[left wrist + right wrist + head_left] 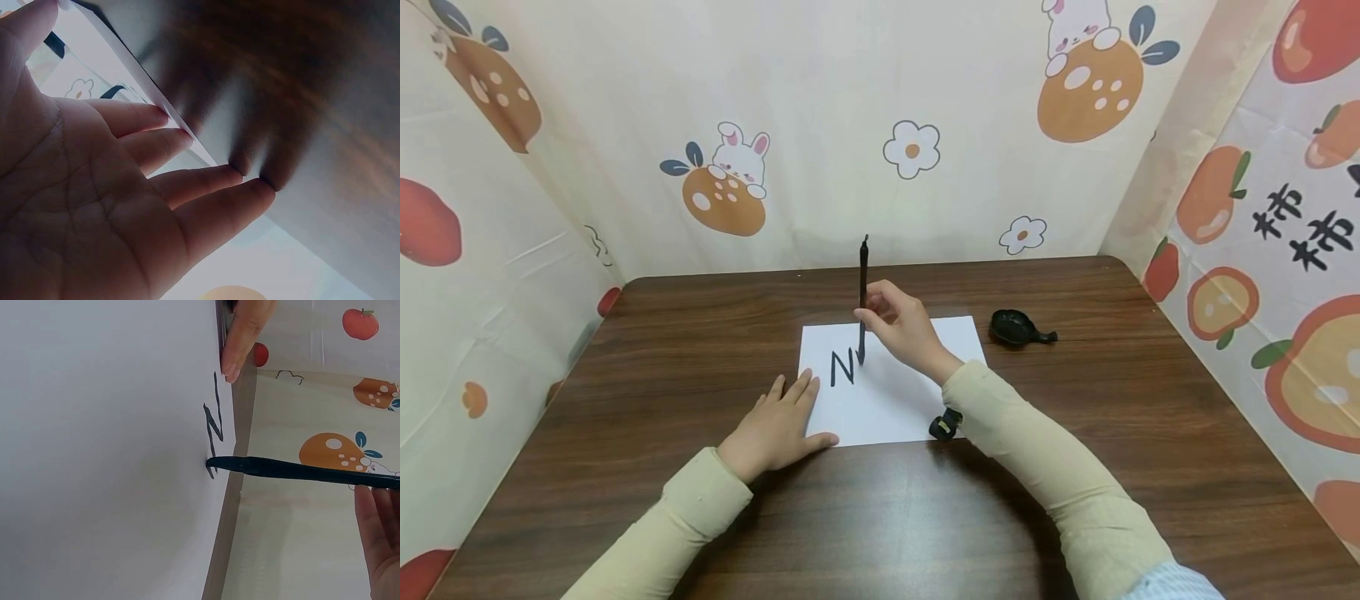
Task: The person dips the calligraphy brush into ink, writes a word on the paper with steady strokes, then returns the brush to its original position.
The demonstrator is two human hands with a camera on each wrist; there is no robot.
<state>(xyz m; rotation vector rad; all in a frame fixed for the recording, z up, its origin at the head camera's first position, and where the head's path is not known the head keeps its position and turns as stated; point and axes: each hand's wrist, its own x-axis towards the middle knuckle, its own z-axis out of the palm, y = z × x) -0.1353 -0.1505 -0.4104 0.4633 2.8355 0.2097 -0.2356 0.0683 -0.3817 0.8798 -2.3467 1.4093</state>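
My right hand (901, 327) pinches a black writing brush (863, 271) between thumb and fingers and holds it nearly upright. Its dark tip touches a white sheet of paper (895, 417), just right of a black letter N (842, 367). A short new stroke shows at the tip. In the right wrist view the brush (290, 470) crosses the edge of the sheet, its bristles at the stroke. The left hand (775, 433) lies spread at the sheet's left edge. Up close, the left hand's fingertips (265, 187) rest on the tabletop and the sheet's edge.
Right of the sheet sits a small black pan-shaped dish (1013, 327) with a short handle. A black device (945, 424) is strapped at the right wrist. The brown wooden table (880, 508) meets fruit-printed curtains (835, 100) at the back and sides.
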